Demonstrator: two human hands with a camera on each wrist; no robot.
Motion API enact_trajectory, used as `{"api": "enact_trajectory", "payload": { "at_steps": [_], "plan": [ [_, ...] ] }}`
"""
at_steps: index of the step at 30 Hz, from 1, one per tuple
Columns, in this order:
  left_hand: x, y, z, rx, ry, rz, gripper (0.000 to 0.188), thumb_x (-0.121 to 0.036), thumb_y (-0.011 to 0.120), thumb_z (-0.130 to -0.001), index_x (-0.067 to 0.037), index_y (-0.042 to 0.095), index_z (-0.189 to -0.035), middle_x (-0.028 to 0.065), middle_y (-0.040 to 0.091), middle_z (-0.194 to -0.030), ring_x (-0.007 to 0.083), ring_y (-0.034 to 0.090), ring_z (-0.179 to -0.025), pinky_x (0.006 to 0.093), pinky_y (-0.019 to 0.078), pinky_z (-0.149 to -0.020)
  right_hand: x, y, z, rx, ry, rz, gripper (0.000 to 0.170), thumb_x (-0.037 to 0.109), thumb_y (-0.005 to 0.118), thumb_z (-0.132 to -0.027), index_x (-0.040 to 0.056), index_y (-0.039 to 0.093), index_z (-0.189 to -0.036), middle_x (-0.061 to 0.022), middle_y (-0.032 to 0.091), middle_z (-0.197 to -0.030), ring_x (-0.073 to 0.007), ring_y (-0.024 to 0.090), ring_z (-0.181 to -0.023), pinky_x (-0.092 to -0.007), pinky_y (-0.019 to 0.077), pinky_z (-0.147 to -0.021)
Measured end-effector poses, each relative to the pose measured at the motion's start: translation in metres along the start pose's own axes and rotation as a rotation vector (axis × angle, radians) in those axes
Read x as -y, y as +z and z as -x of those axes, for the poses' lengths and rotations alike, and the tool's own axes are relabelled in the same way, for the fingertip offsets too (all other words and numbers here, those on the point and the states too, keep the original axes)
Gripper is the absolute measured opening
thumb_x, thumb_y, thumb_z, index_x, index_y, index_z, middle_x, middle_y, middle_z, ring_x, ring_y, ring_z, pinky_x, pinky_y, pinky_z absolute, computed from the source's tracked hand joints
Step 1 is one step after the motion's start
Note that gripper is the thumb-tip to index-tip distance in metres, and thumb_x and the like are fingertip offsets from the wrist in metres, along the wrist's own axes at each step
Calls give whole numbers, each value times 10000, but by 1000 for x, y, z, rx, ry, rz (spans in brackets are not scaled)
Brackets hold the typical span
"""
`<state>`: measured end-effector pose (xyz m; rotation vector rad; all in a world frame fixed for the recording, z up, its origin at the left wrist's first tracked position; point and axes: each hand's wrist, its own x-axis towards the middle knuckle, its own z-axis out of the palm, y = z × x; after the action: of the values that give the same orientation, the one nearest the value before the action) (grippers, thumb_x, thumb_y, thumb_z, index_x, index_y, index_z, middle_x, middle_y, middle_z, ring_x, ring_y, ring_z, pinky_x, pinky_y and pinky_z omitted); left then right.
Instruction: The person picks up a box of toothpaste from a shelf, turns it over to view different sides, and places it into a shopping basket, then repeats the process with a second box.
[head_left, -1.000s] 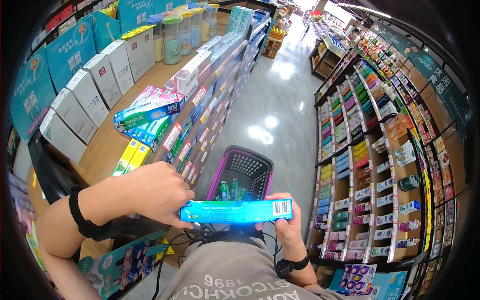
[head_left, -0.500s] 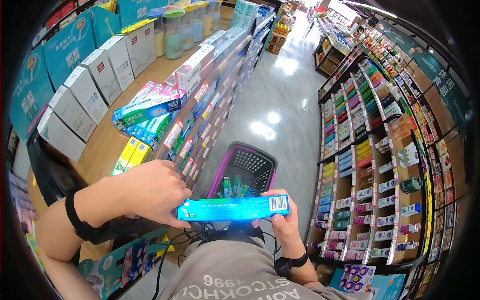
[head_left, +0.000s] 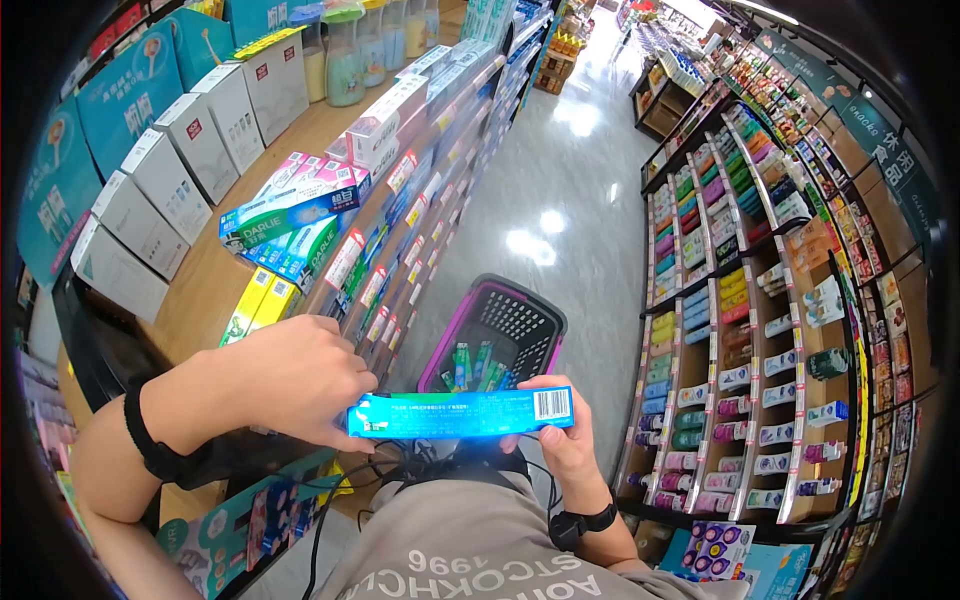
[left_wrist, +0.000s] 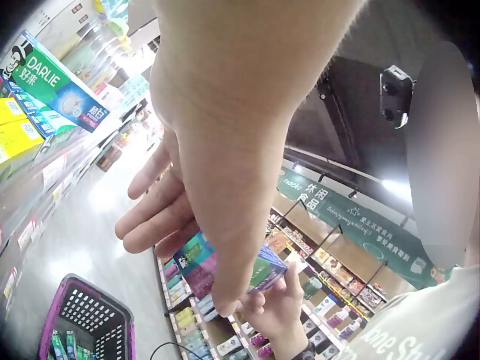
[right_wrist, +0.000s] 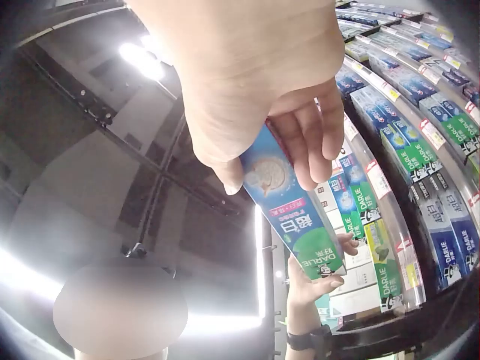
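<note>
Between both hands a long blue toothpaste box (head_left: pixel 460 413) is held level, its barcode end to the right in the head view. The left hand (head_left: pixel 290 385) grips the left end, thumb below. My right hand (head_left: pixel 563 432) pinches the other end between thumb and fingers. From the left wrist, the left hand (left_wrist: pixel 206 172) has its thumb across the box (left_wrist: pixel 266 271). In the right wrist view the right hand (right_wrist: pixel 262 97) holds the box (right_wrist: pixel 289 206), whose DARLIE front shows, with the left hand at its far end.
A black and purple basket (head_left: pixel 500 335) holding several green boxes stands on the floor (head_left: pixel 540 190) ahead. On the wooden shelf top (head_left: pixel 190 320) at left lie DARLIE boxes (head_left: pixel 290 220) and yellow boxes (head_left: pixel 262 305). Stocked shelves (head_left: pixel 735 370) line the right side.
The head view has shifted, so the basket and right shelves appear further right. Both hands keep hold of the box, which sits slightly further left in the view.
</note>
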<state>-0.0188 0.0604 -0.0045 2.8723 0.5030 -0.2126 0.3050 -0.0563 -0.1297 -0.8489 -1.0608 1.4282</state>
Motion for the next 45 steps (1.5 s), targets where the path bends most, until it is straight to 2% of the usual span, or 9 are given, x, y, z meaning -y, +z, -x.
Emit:
{"api": "enact_trajectory", "payload": {
  "at_steps": [10, 13, 16, 22, 31, 45],
  "plan": [
    [-1, -3, 3, -18, 16, 6, 563, -604, 782, -846, -48, 692, -825, 95, 668, -717, 324, 672, -744, 419, 532, -773, 4, 6, 1, -2, -3, 17, 756, 481, 822, -904, -69, 521, -1327, -189, 723, -1007, -282, 757, -767, -389, 632, -646],
    [-1, -3, 4, -8, 5, -21, 524, -569, 753, -873, -49, 719, -816, 121, 684, -702, 341, 706, -743, 434, 544, -778, 4, 7, 0, -5, 2, 19, 752, 483, 818, -906, -65, 523, -1328, -185, 723, -1008, -286, 756, -764, -393, 630, -644],
    [-1, -4, 4, 21, -10, -32, 573, -610, 770, -855, -42, 692, -840, 99, 669, -722, 328, 681, -750, 418, 531, -774, 2, 6, -2, -12, -2, 18, 744, 478, 816, -907, -61, 525, -1328, -184, 723, -1008, -289, 754, -758, -392, 626, -638],
    [2, 1, -1, 11, -3, -25, 534, -564, 762, -863, -36, 729, -797, 132, 690, -703, 357, 708, -738, 440, 548, -779, -4, 2, 0, -30, -4, 24, 732, 471, 814, -910, -59, 530, -1328, -182, 726, -997, -286, 752, -750, -384, 620, -631],
    [-8, 2, -1, 9, -9, -11, 538, -563, 776, -846, -26, 748, -833, 153, 716, -744, 368, 722, -775, 449, 559, -796, 4, 3, 13, -23, -25, 61, 729, 470, 814, -913, -59, 533, -1328, -177, 732, -1000, -267, 752, -745, -370, 621, -641],
    [-7, -5, 5, 5, -14, -38, 555, -574, 772, -851, -19, 738, -837, 140, 716, -758, 361, 722, -785, 445, 554, -797, 5, 6, 6, -13, -15, 61, 727, 472, 812, -910, -53, 529, -1326, -178, 729, -1021, -274, 751, -756, -380, 626, -644]
  ]
}}
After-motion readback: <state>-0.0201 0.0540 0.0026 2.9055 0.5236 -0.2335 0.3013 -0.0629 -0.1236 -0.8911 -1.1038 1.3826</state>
